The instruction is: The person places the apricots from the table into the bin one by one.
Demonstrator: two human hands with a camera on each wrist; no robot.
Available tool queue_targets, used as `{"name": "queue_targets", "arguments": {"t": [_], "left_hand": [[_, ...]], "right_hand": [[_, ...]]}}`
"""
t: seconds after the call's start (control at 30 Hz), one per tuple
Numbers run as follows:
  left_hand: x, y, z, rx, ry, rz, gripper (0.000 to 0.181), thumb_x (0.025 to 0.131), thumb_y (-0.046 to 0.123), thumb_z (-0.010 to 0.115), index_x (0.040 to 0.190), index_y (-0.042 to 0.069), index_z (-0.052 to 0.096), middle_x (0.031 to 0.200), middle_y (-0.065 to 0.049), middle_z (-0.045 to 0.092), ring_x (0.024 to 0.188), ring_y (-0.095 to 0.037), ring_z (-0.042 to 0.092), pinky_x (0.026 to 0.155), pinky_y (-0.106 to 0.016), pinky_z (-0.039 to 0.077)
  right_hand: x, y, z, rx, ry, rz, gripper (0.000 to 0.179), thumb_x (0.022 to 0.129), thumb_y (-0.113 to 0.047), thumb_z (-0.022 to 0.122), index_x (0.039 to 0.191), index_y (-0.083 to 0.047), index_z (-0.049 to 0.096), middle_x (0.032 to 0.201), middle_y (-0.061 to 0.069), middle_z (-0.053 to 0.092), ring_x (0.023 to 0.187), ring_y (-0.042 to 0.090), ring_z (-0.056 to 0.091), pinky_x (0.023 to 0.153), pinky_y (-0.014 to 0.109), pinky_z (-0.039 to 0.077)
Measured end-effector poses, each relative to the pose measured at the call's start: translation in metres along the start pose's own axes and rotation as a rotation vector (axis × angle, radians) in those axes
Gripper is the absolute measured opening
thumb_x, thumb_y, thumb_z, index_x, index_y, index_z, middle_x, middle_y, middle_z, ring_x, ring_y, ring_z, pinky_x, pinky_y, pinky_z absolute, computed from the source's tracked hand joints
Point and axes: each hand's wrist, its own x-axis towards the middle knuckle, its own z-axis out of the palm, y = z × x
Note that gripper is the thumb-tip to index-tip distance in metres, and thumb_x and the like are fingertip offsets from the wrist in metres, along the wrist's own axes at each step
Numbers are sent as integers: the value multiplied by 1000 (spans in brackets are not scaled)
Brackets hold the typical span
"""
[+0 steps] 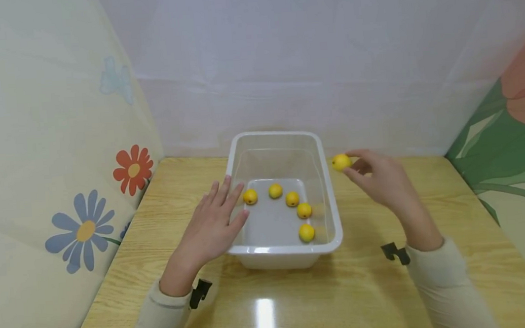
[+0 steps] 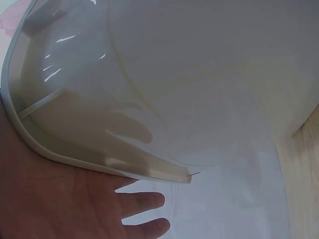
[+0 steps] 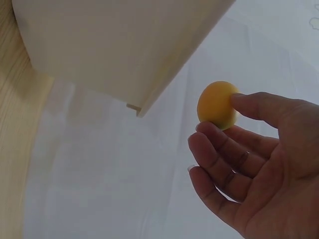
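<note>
A white plastic bin point(image 1: 331, 200) stands on the table with several small yellow fruits inside, one fruit point(image 1: 275, 191) towards the back and another point(image 1: 306, 233) near the front right corner. My left hand point(image 1: 214, 228) lies over the bin's left rim, its fingers spread and straight. Off the bin's right side, my right hand point(image 1: 379, 176) pinches one small, round yellow fruit point(image 1: 341, 162) between thumb and fingertips. The right wrist view shows that held fruit point(image 3: 218, 105) apart from the bin's outer wall point(image 3: 114, 45), with the other fingers loosely bent below it.
The wooden table point(image 1: 367, 289) reaches back to a white cloth backdrop point(image 1: 282, 56). Printed panels border both sides, a flowered panel point(image 1: 38, 164) at left and a green leafy panel point(image 1: 512, 136) at right. Each wrist has a small black clip point(image 1: 200, 293) beside it.
</note>
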Motion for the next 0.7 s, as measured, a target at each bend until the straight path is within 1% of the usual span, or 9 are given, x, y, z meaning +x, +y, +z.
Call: {"name": "queue_targets", "arguments": {"t": [0.2,0.47,0.57,0.7], "left_hand": [[0,0,0,2,-1,6,66,107,50,37,163,18,23,170,-9,4,156,-36,1,122,-62,12],[0,0,0,9,2,6,65,107,49,39,162,17,25,170,-9,4,156,-36,2,122,-62,13],[0,0,0,3,-2,5,65,107,47,40,163,18,24,170,-9,4,156,-36,1,123,-61,12],[0,1,-1,0,-3,3,65,107,47,41,163,18,24,170,-9,4,156,-36,1,123,-61,12]], "right_hand": [[4,-5,8,-6,1,-56,40,99,-24,68,134,-6,62,100,14,75,91,31,71,84,54,56],[9,-17,11,-8,-48,-41,41,99,-26,68,135,-10,62,101,11,74,92,28,70,84,52,55],[10,-21,13,-8,-63,-48,41,98,-26,68,136,-10,62,101,11,74,92,28,70,84,51,55],[11,-27,17,-13,-84,-61,42,98,-25,68,136,-9,61,101,10,75,92,27,70,81,49,57]]}}
